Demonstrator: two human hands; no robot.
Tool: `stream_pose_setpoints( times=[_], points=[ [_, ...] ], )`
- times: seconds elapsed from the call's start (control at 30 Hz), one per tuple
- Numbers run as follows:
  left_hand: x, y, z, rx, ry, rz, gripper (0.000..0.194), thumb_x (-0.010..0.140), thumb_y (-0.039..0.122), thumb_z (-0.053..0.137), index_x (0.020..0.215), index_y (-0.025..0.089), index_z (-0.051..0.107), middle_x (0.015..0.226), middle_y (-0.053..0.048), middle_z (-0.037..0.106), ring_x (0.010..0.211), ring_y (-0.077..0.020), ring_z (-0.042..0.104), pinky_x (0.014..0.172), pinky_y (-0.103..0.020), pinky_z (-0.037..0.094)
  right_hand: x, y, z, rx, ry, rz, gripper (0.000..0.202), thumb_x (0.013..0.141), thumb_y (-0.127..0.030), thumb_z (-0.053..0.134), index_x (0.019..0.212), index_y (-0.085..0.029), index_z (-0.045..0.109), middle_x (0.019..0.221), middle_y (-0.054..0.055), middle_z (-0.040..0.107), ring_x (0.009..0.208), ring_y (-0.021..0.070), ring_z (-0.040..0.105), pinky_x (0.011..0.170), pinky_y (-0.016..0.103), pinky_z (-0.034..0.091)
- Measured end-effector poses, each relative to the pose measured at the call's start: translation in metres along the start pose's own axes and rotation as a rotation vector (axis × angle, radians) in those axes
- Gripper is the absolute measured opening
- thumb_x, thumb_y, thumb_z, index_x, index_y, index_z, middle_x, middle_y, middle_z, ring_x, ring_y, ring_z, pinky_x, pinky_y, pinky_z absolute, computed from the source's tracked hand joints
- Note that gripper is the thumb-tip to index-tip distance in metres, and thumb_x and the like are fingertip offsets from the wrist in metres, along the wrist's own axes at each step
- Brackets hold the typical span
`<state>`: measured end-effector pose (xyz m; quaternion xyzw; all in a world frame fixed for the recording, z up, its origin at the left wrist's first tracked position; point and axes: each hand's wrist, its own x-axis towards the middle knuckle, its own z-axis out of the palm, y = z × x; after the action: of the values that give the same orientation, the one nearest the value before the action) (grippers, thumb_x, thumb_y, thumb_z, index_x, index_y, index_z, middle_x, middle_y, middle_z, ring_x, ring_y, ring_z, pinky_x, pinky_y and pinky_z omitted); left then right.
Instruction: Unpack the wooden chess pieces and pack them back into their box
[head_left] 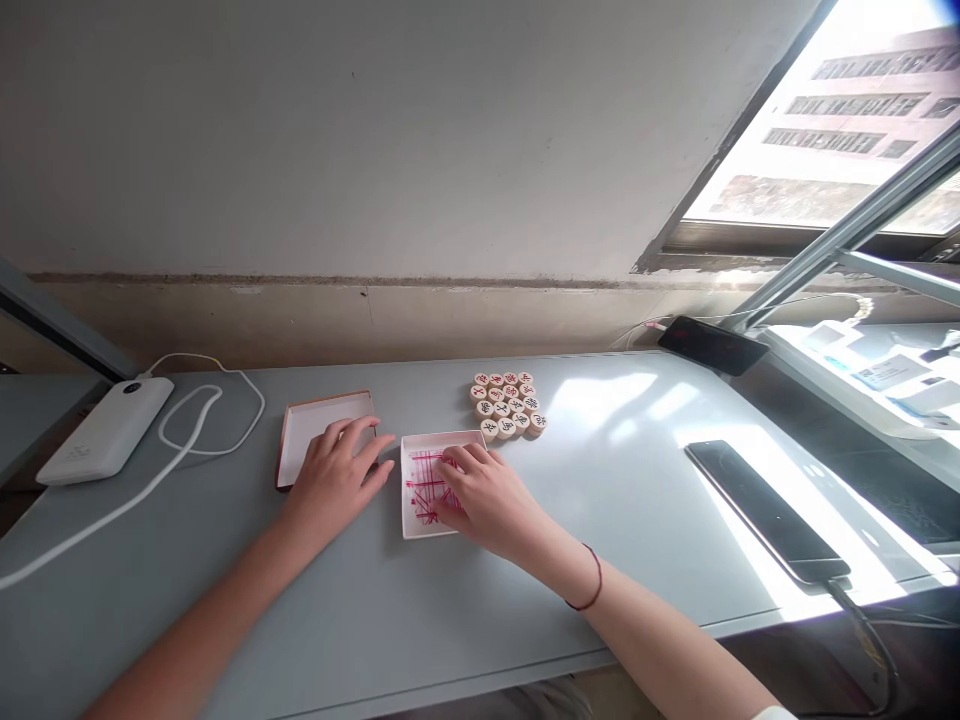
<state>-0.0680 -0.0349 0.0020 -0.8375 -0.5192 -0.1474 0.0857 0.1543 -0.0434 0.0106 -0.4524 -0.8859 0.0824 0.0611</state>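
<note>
Inside a shallow white box (407, 510) lies a folded clear Chinese chess board sheet (426, 485) printed with red lines. My right hand (487, 497) reaches into this box, fingers and thumb bent onto the sheet, covering its right part. My left hand (335, 468) hovers at the right edge of the box lid (304, 435), its fingers apart with nothing in them. The lid lies inner side up, white inside with a brown-red rim. Just behind the box stand several round wooden Chinese chess pieces (508, 402) in close rows, marked with red or black characters.
A white power bank (109, 430) with a white cable (187, 455) lies at the left. On the right, a phone (765, 510) is plugged into a dark cable. Another dark phone (712, 345) leans by the shelf frame (847, 215). The wall (360, 150) rises behind the desk.
</note>
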Motion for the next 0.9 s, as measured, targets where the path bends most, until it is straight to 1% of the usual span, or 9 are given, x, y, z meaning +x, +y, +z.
stream_pose_setpoints(
  times=[0.13,0.27,0.4,0.5,0.6,0.67,0.73,0.8,0.9],
  points=[
    [0.006,0.008,0.003,0.023,-0.003,-0.013,0.030,0.094,0.024,0.040,0.117,0.023,0.058,0.122,-0.009,0.059,0.104,-0.0257,0.056,0.079,-0.039,0.047,-0.002,0.001,-0.004,0.017,0.012,0.008,0.018,0.088,-0.030,0.054,0.095,-0.016,0.062,0.107,0.012,0.059,0.094,0.0245,0.054,0.077,0.036,0.047],
    [0.005,0.003,0.014,0.031,-0.033,-0.010,0.037,0.088,0.011,0.036,0.117,0.022,0.058,0.119,-0.009,0.060,0.099,-0.0231,0.059,0.076,-0.035,0.049,-0.005,0.001,-0.006,0.021,0.014,0.017,0.021,0.089,-0.031,0.053,0.096,-0.015,0.063,0.109,0.012,0.059,0.097,0.0264,0.053,0.078,0.037,0.048],
    [0.005,0.004,0.014,0.043,0.013,0.011,0.036,0.087,0.010,0.037,0.113,0.020,0.060,0.118,-0.011,0.060,0.102,-0.0261,0.058,0.081,-0.040,0.050,-0.006,0.000,-0.005,0.036,0.022,0.011,0.020,0.088,-0.030,0.053,0.098,-0.016,0.064,0.107,0.012,0.060,0.094,0.0251,0.054,0.078,0.037,0.047],
    [0.011,0.016,0.011,-0.059,0.050,0.059,0.035,0.091,0.011,0.036,0.118,0.018,0.058,0.120,-0.011,0.059,0.109,-0.0258,0.056,0.089,-0.042,0.049,-0.006,0.004,-0.006,0.074,0.080,-0.007,0.017,0.088,-0.029,0.055,0.094,-0.017,0.065,0.107,0.010,0.061,0.095,0.0239,0.054,0.080,0.036,0.046],
    [0.019,0.028,0.010,-0.229,0.027,0.049,0.040,0.093,0.010,0.031,0.128,0.017,0.050,0.124,-0.011,0.056,0.111,-0.0220,0.057,0.093,-0.039,0.050,-0.003,0.016,-0.012,0.143,0.200,0.009,0.016,0.089,-0.027,0.054,0.096,-0.018,0.065,0.104,0.009,0.063,0.094,0.0214,0.057,0.083,0.035,0.044],
    [0.022,0.035,0.013,-0.320,-0.008,0.017,0.043,0.092,0.009,0.030,0.131,0.016,0.047,0.128,-0.012,0.054,0.116,-0.0217,0.056,0.096,-0.040,0.050,0.003,0.030,-0.018,0.184,0.282,0.081,0.018,0.090,-0.026,0.052,0.099,-0.018,0.064,0.101,0.009,0.064,0.091,0.0199,0.058,0.081,0.033,0.044],
    [0.022,0.040,0.017,-0.396,-0.039,-0.009,0.044,0.092,0.009,0.031,0.132,0.016,0.047,0.130,-0.012,0.053,0.118,-0.0218,0.055,0.097,-0.040,0.050,0.014,0.045,-0.026,0.199,0.313,0.202,0.021,0.090,-0.026,0.048,0.104,-0.018,0.062,0.102,0.008,0.064,0.087,0.0183,0.059,0.074,0.029,0.044],
    [0.018,0.043,0.022,-0.464,-0.040,-0.022,0.047,0.090,0.006,0.031,0.131,0.019,0.048,0.131,-0.011,0.052,0.121,-0.0214,0.053,0.098,-0.040,0.050,0.030,0.061,-0.034,0.172,0.280,0.340,0.025,0.091,-0.028,0.046,0.109,-0.020,0.060,0.104,0.007,0.064,0.083,0.0173,0.060,0.068,0.027,0.043],
    [0.012,0.045,0.027,-0.537,-0.002,-0.041,0.050,0.088,0.004,0.032,0.131,0.023,0.048,0.133,-0.009,0.051,0.126,-0.0210,0.049,0.103,-0.042,0.046,0.061,0.078,-0.040,0.051,0.147,0.498,0.030,0.091,-0.031,0.042,0.115,-0.021,0.057,0.108,0.008,0.063,0.086,0.0193,0.062,0.067,0.027,0.042]
  ],
)
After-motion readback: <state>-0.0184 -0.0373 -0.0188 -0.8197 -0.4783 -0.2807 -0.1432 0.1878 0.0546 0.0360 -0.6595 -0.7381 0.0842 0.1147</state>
